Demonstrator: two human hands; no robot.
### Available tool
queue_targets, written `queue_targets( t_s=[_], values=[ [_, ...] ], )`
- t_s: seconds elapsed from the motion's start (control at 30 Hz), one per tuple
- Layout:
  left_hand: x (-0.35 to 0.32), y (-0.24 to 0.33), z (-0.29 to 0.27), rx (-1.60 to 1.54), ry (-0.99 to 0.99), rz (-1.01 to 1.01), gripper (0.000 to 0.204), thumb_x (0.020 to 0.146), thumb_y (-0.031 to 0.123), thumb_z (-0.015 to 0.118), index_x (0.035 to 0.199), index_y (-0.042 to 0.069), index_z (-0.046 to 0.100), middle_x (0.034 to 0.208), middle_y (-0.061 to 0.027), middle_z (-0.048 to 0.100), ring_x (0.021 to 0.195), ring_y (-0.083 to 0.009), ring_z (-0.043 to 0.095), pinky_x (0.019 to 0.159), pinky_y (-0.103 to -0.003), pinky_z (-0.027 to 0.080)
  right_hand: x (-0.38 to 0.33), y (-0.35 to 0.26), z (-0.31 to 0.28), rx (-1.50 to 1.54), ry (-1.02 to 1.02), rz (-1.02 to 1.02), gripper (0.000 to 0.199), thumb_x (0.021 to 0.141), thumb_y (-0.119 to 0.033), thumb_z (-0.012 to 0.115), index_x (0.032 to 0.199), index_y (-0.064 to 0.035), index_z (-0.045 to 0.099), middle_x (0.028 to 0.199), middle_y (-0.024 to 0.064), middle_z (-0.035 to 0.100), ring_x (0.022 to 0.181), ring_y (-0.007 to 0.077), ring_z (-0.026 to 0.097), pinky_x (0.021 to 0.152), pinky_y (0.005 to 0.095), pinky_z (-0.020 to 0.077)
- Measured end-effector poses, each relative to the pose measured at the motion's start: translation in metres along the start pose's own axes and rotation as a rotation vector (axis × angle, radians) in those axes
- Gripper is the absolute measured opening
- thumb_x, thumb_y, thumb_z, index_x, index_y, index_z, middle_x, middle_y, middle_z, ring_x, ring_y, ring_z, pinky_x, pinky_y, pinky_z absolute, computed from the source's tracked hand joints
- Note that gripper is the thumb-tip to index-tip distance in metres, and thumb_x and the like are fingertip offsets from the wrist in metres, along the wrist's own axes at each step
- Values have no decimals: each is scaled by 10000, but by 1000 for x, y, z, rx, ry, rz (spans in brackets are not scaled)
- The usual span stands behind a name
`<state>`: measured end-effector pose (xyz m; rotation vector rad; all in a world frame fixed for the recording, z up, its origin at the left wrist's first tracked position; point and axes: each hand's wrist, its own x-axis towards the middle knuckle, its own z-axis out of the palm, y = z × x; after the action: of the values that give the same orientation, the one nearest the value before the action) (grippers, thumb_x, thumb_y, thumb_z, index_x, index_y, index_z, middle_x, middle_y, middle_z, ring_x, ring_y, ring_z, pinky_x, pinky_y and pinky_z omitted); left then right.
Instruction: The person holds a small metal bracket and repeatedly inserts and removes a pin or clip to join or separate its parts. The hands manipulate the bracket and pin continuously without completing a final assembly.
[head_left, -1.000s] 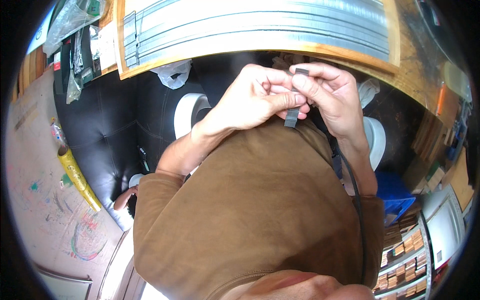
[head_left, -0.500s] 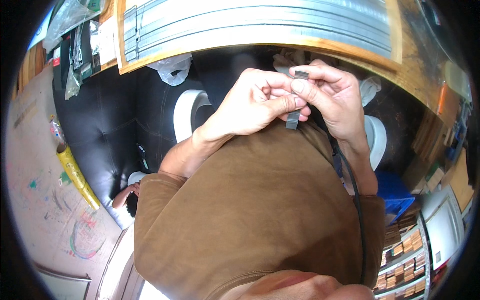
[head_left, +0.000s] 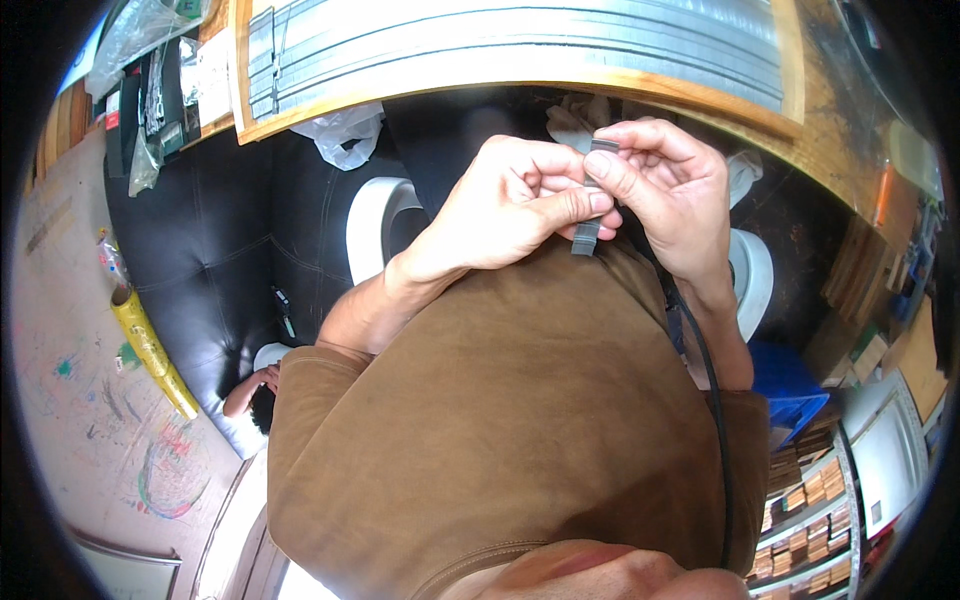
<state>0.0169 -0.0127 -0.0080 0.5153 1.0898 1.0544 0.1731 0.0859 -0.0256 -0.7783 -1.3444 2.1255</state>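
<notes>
In front of my chest, both hands hold a short, narrow grey stack with fine lines across it, like thin strips packed together [head_left: 585, 238]. My left hand [head_left: 510, 205] is closed, pinching its middle between thumb and curled fingers. At the upper end, my right hand [head_left: 675, 195] grips it between thumb and forefinger, with the other fingers bent behind. The lower end sticks out beneath my left thumb. My fingers cover part of the stack, so its full length is hidden.
Ahead is a wooden-framed tray [head_left: 300, 118] of long grey strips [head_left: 520, 45]. White curved chair arms [head_left: 368, 225] flank me. A black padded surface [head_left: 200, 250], a yellow roll [head_left: 155, 350] and another person's arm [head_left: 240, 398] are left; a blue bin [head_left: 785, 385] is right.
My right thumb and forefinger have shifted slightly upward and right at the stack's upper end, and the stack stands a little more upright. My left hand has stayed almost still.
</notes>
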Motion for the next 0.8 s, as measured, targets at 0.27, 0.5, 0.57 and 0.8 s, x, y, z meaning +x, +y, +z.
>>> queue_targets(
  t_s=[0.27,0.5,0.57,0.8],
  values=[
    [0,-2,1,-14,22,-10,175,923,112,696,1059,4,714,910,-99,752,822,-121,708,693,-210,527,1,1,-1,6,-4,12,187,905,2,685,1070,82,649,809,92,658,613,69,627,499,162,513],
    [-1,5,6,-43,69,-33,151,951,56,645,1059,-30,708,906,-106,743,818,-124,709,694,-204,550,0,-2,-2,46,14,33,195,915,2,671,1094,75,641,802,85,662,608,63,622,504,166,507],
    [-1,5,5,-30,66,-39,153,951,60,648,1058,-31,708,913,-108,743,816,-122,708,698,-206,550,0,-3,-1,38,15,42,178,919,1,667,1079,77,649,801,81,662,605,64,615,513,173,506],
    [-1,-4,2,11,48,15,164,928,123,692,1040,9,730,895,-67,743,773,-77,655,680,-202,505,0,-7,-2,-128,-47,28,110,927,3,656,983,94,682,812,76,656,609,68,602,529,186,493]
  ],
)
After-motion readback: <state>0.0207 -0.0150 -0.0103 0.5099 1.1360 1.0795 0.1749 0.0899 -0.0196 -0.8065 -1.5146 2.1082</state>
